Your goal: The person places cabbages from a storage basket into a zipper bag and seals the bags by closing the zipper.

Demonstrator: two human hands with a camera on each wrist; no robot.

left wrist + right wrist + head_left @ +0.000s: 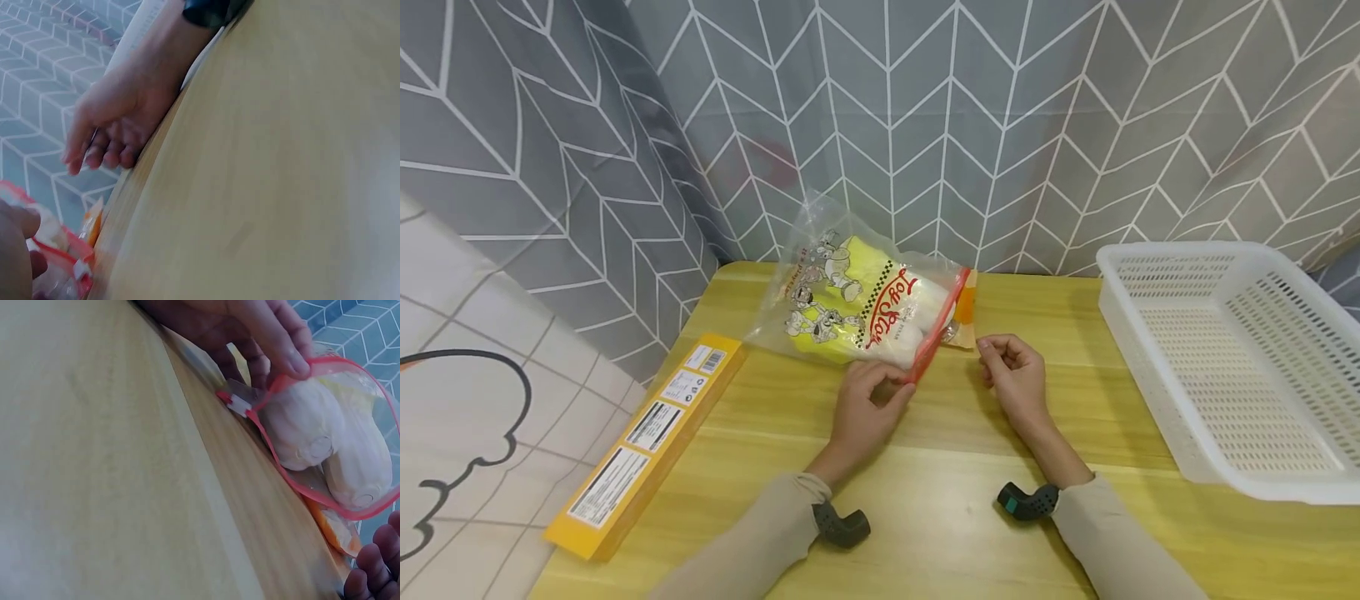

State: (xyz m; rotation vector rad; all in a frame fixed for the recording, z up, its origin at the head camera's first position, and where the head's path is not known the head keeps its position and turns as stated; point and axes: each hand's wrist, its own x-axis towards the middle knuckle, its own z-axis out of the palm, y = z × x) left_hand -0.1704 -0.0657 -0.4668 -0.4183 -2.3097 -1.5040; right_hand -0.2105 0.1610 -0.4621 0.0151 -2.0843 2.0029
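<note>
A clear zip bag (842, 308) with cartoon figures, lettering and a red zip edge lies on the table, its mouth facing right. My left hand (865, 412) pinches the near corner of that edge between thumb and fingers. In the right wrist view the red rim (281, 459) gapes, showing two white rounded bundles (303, 425) inside; a yellow item (868, 267) shows through the plastic. My right hand (1018, 383) hovers just right of the mouth, fingers loosely curled and holding nothing. Close by its fingertips lies an orange-and-clear packet (964, 312), partly hidden under the bag.
A long yellow-orange box (647, 442) with printed labels lies along the table's left side. On the right stands a white perforated plastic basket (1157, 392). A grey patterned curtain (925, 125) hangs behind the wooden table (947, 492).
</note>
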